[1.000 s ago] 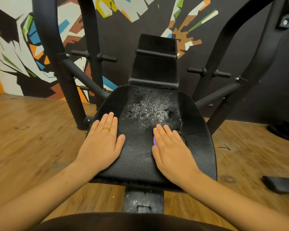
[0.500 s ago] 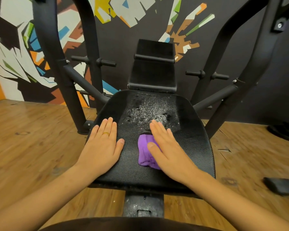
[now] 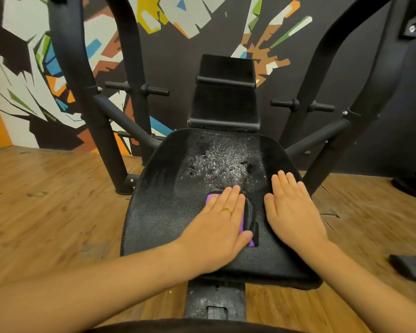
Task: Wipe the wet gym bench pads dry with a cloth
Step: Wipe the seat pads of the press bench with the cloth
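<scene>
We find the left hand pressed flat, grip open, on the purple cloth at mid seat pad. The right hand lies flat just beside it, grip open, holding nothing. Beyond, water droplets cover the pad; the back pad stands behind.

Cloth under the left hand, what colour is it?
The cloth is purple, best seen in the head view.

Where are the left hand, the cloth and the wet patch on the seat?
left hand (image 3: 217, 227): head view, back of the hand.
cloth (image 3: 211, 197): head view, purple corner showing beside the fingers.
wet patch (image 3: 222, 162): head view, middle of the glistening droplets.
</scene>
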The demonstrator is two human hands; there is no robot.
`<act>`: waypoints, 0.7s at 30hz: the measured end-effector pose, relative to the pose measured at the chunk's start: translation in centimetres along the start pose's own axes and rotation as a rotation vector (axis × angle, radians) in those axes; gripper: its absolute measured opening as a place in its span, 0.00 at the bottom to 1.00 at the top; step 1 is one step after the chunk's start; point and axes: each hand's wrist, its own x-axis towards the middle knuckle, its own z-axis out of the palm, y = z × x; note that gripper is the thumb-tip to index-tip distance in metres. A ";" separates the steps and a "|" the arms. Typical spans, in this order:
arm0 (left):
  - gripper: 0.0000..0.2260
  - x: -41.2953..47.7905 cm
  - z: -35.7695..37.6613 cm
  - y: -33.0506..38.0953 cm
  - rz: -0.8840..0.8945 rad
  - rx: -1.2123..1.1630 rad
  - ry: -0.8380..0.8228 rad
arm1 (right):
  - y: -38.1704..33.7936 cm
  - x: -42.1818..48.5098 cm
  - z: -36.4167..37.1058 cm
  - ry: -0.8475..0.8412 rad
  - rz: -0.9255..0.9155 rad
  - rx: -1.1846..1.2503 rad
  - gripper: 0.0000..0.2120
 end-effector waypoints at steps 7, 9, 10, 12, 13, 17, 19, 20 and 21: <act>0.33 -4.4 -1.0 -5.7 -0.066 0.003 -0.005 | 0.0 -0.2 -0.3 0.007 -0.012 -0.003 0.32; 0.33 -5.9 -1.5 -7.9 -0.110 -0.009 0.008 | 0.1 -0.2 -0.2 0.003 -0.015 -0.009 0.32; 0.33 -6.6 -1.7 -9.0 -0.127 -0.007 0.003 | 0.1 -0.3 -0.2 0.001 -0.016 -0.010 0.33; 0.34 -7.4 -2.4 -10.4 -0.158 0.020 -0.026 | 0.1 -0.2 -0.1 0.003 -0.017 -0.013 0.33; 0.35 -7.5 -2.7 -10.6 -0.176 0.035 -0.051 | 0.1 -0.2 -0.1 0.007 -0.017 -0.015 0.33; 0.33 -5.7 -3.1 -10.7 -0.283 0.014 -0.203 | 0.0 -0.3 -0.1 0.007 -0.009 -0.017 0.33; 0.34 -3.9 -3.3 -11.3 -0.330 -0.013 -0.228 | 0.0 -0.2 0.0 0.009 -0.002 -0.019 0.32; 0.36 -3.0 -3.4 -11.7 -0.344 -0.040 -0.235 | 0.0 -0.2 0.1 0.015 -0.003 -0.024 0.32; 0.37 -2.3 -3.6 -11.9 -0.364 -0.095 -0.239 | 0.0 -0.2 0.2 0.018 -0.005 -0.032 0.32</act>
